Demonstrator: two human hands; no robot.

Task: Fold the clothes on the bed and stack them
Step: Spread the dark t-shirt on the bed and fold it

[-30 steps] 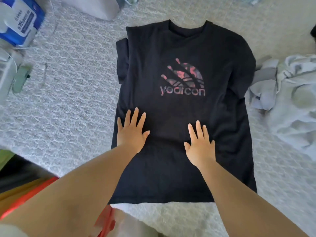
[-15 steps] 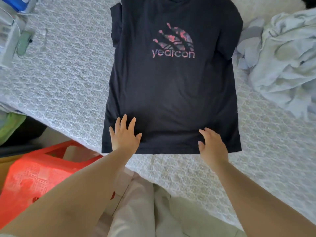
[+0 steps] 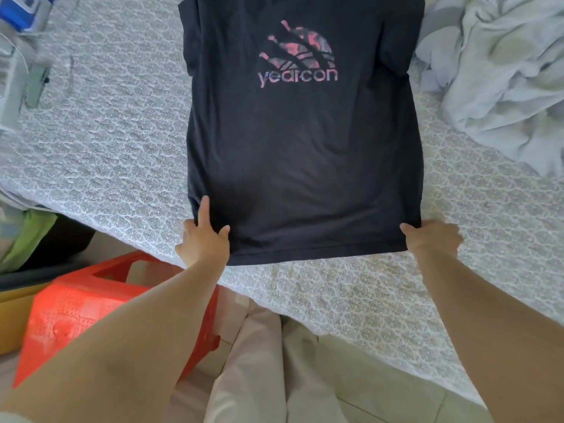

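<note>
A black T-shirt [image 3: 305, 154] with a pink "yearcon" print lies flat on the bed, its sleeves folded in and its hem toward me. My left hand [image 3: 204, 239] pinches the hem's left corner, thumb on top and index finger stretched along the side edge. At the hem's right corner, my right hand [image 3: 432, 238] grips the cloth with its fingers curled under the fabric.
A crumpled pile of pale grey clothes [image 3: 503, 77] lies right of the shirt. The patterned bedspread [image 3: 106, 141] ends at an edge near my legs. A red plastic basket [image 3: 79, 312] stands on the floor at lower left. A blue-and-white pack [image 3: 27, 10] sits at far left.
Both hands slid from flat on the shirt's middle down to the hem and outward to its corners, where they now take hold. The view has tilted down toward the bed edge.
</note>
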